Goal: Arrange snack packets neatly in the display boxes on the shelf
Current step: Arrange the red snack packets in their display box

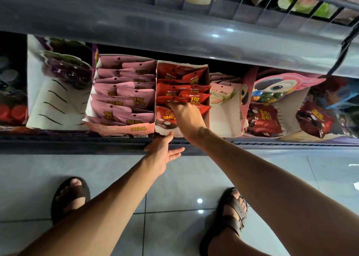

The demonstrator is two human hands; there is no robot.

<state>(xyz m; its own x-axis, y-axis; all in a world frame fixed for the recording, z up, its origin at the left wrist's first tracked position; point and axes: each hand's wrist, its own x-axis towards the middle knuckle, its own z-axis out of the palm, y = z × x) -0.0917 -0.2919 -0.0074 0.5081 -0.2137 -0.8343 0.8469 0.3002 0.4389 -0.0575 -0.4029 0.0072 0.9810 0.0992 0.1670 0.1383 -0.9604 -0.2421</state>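
Note:
A white display box [207, 75] on the lower shelf holds several red snack packets [180, 90] standing in loose rows. My right hand [187, 117] reaches into this box from the front, fingers curled over the top edge of a red packet near the front. My left hand [165, 152] hovers open, palm up, just in front of the box's lower front edge, holding nothing. To the left, a pink box [116, 129] is filled with several pink packets [126, 92] in rows.
A white box with purple grape packs [66, 69] stands at the far left. Right of the red box sit a box of pale packets [223, 94] and a pink bird-themed box [281, 88] with dark red bags. The upper shelf's edge [174, 32] overhangs. Tiled floor below.

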